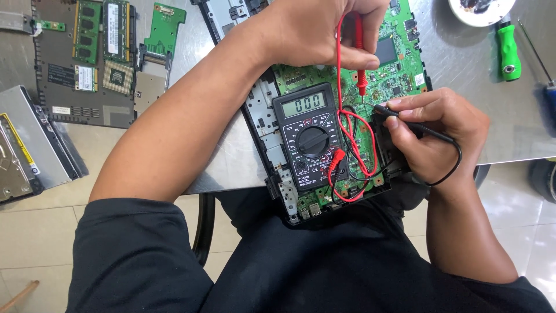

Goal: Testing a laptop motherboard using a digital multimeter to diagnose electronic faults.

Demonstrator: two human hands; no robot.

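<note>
While both probes rest on the green circuit board (389, 75), the black multimeter (310, 136) lies on the board's lower left part, its dial facing up and its display lit. The board sits in a dark laptop chassis (272, 145) that overhangs the near edge of the metal counter (498, 116) above the person's lap. The red probe (359, 58) stands nearly upright, its tip on the board just right of the meter's display; the black probe (414, 124) lies almost level, its tip pointing left toward the same area. Whether either tip touches a pad cannot be told at this size.

The left hand (324, 29) is closed around the red probe's shaft, thumb pressed along it. The right hand (434, 130) is curled narrowly, pinching the black probe between thumb and fingertips like a pen. Red and black leads (347, 156) loop over the meter's lower face and the board.

A sound measurement here seems to call for steady tips held on one point each, the leads kept off the dial, and the display left unobstructed.

Farther out, a second stripped board with memory modules (95, 52) lies at the upper left, a silver drive (26, 150) at the left edge, and a green-handled screwdriver (508, 49) at the upper right.
</note>
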